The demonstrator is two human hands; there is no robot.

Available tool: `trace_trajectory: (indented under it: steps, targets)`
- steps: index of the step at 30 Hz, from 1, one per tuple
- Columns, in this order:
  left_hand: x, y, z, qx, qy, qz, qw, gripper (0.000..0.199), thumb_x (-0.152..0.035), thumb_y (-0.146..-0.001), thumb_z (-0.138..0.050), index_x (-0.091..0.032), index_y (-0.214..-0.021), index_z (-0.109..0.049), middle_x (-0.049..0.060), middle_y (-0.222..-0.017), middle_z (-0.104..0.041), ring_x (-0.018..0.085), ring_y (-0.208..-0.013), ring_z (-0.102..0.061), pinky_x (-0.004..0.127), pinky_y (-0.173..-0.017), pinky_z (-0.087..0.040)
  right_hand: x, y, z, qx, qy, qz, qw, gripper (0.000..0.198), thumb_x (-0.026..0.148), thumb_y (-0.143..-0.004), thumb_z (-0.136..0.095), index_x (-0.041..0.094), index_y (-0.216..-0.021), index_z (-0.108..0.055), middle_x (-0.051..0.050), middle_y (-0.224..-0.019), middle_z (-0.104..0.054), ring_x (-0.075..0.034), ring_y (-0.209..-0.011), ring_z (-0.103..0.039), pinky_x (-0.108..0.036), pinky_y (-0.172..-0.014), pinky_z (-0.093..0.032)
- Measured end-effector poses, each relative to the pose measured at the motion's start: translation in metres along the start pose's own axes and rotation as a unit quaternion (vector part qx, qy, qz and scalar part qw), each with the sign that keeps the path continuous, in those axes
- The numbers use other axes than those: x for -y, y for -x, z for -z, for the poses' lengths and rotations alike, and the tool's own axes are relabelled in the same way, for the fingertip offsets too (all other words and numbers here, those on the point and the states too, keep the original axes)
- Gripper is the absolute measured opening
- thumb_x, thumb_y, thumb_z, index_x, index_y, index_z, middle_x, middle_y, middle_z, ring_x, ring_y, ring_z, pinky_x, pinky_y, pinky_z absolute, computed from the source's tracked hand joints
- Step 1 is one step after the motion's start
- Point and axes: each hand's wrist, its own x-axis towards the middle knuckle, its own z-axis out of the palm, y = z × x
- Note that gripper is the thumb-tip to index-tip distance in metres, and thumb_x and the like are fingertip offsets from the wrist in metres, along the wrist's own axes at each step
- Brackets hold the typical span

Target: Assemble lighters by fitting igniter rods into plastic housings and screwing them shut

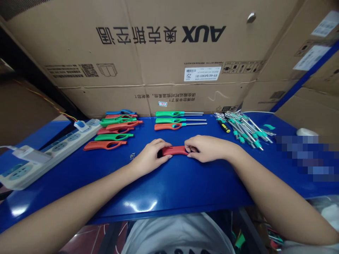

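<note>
Both hands hold a red lighter handle [174, 151] just above or on the blue tabletop, near its middle. My left hand [156, 154] grips the broad end between thumb and fingers. At the trigger end, my right hand [202, 149] is closed, its fingertips covering that part. Beyond them lie three assembled long-nosed lighters, two green [169, 114] and an orange one [166, 126], with metal tubes pointing right. To the left is a pile of red, green and blue lighter handles [113, 137] without tubes. Metal lighter tubes with teal parts [246, 128] are heaped at the right.
A white power strip [59, 150] with plugs runs along the left side. A black-and-yellow screwdriver [224, 126] lies beside the tubes. Small metal bits [132, 156] rest near my left wrist. A large cardboard box panel [148, 70] stands behind the blue table [169, 197].
</note>
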Motion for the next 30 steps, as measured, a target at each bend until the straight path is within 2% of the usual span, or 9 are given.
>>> trace_trajectory:
  steps: [5,8,11,15,18,20,24,27,30]
  targets:
    - [-0.001,0.0,0.0,0.007,0.0,0.005,1.0,0.029,-0.03,-0.09,-0.067,-0.017,-0.116,-0.068,0.01,-0.112,-0.069,0.025,-0.104,-0.065,0.042,-0.096,-0.052,-0.001,0.001,0.0,-0.005,-0.006,-0.01,1.0,0.006,0.023,-0.086,-0.062,0.019,-0.083,-0.058,-0.002,-0.079,-0.064,-0.013,-0.063,-0.047,-0.025,-0.057,-0.027]
    - [0.0,0.0,0.001,0.001,-0.001,0.003,1.0,0.029,-0.03,-0.089,-0.067,-0.019,-0.116,-0.068,0.009,-0.111,-0.07,0.026,-0.105,-0.066,0.042,-0.096,-0.052,-0.005,0.001,0.001,-0.027,-0.014,0.006,1.0,0.008,0.023,-0.088,-0.06,0.019,-0.081,-0.059,-0.003,-0.084,-0.065,-0.014,-0.067,-0.05,-0.025,-0.059,-0.03]
    - [0.0,0.0,0.001,-0.008,0.002,0.002,1.0,0.031,-0.032,-0.089,-0.068,-0.019,-0.117,-0.067,0.008,-0.112,-0.07,0.025,-0.105,-0.066,0.041,-0.096,-0.052,-0.011,0.0,0.003,-0.08,-0.01,0.019,0.997,0.007,0.025,-0.091,-0.059,0.018,-0.088,-0.061,-0.005,-0.093,-0.066,-0.014,-0.072,-0.053,-0.025,-0.062,-0.032]
    - [0.001,0.0,-0.001,-0.024,0.009,0.015,1.0,0.04,-0.034,-0.088,-0.07,-0.018,-0.124,-0.063,0.01,-0.119,-0.069,0.026,-0.108,-0.066,0.042,-0.097,-0.053,-0.017,0.001,0.007,-0.173,0.058,0.026,0.983,0.012,0.026,-0.095,-0.054,0.017,-0.09,-0.061,-0.007,-0.096,-0.067,-0.018,-0.081,-0.057,-0.027,-0.069,-0.035]
    - [0.005,0.0,-0.003,-0.045,0.01,0.021,0.999,0.043,-0.032,-0.087,-0.071,-0.018,-0.127,-0.061,0.01,-0.121,-0.069,0.026,-0.109,-0.066,0.044,-0.098,-0.053,-0.02,0.003,0.011,-0.195,0.066,0.031,0.978,0.015,0.026,-0.096,-0.053,0.017,-0.089,-0.062,-0.007,-0.094,-0.067,-0.019,-0.081,-0.057,-0.028,-0.07,-0.035]
    - [0.009,-0.001,-0.003,-0.058,0.012,0.027,0.998,0.042,-0.029,-0.087,-0.071,-0.017,-0.125,-0.061,0.01,-0.116,-0.07,0.025,-0.106,-0.067,0.042,-0.095,-0.054,-0.021,0.005,0.013,-0.173,0.027,0.043,0.984,0.017,0.027,-0.096,-0.053,0.017,-0.088,-0.064,-0.007,-0.091,-0.068,-0.018,-0.079,-0.057,-0.027,-0.07,-0.037]
    - [0.014,-0.002,-0.001,-0.074,0.024,0.046,0.996,0.039,-0.027,-0.085,-0.072,-0.016,-0.122,-0.064,0.008,-0.103,-0.071,0.022,-0.094,-0.068,0.038,-0.086,-0.057,-0.019,0.005,0.01,-0.064,-0.046,0.055,0.995,0.016,0.026,-0.094,-0.057,0.016,-0.086,-0.068,-0.005,-0.086,-0.069,-0.015,-0.074,-0.058,-0.025,-0.066,-0.038]
    - [0.016,-0.003,0.0,-0.079,0.029,0.046,0.995,0.039,-0.032,-0.084,-0.074,-0.019,-0.12,-0.065,0.006,-0.103,-0.07,0.021,-0.093,-0.068,0.039,-0.088,-0.057,-0.015,0.0,0.003,-0.008,-0.047,0.03,0.998,0.015,0.025,-0.092,-0.059,0.017,-0.084,-0.069,-0.004,-0.083,-0.07,-0.013,-0.067,-0.056,-0.024,-0.061,-0.035]
    - [0.016,-0.003,-0.001,-0.074,0.034,0.039,0.996,0.038,-0.033,-0.086,-0.073,-0.019,-0.12,-0.065,0.006,-0.104,-0.07,0.021,-0.093,-0.068,0.039,-0.089,-0.057,-0.013,-0.006,-0.003,0.003,-0.017,0.004,1.0,0.018,0.031,-0.092,-0.062,0.018,-0.08,-0.067,-0.003,-0.08,-0.069,-0.013,-0.064,-0.053,-0.024,-0.057,-0.031]
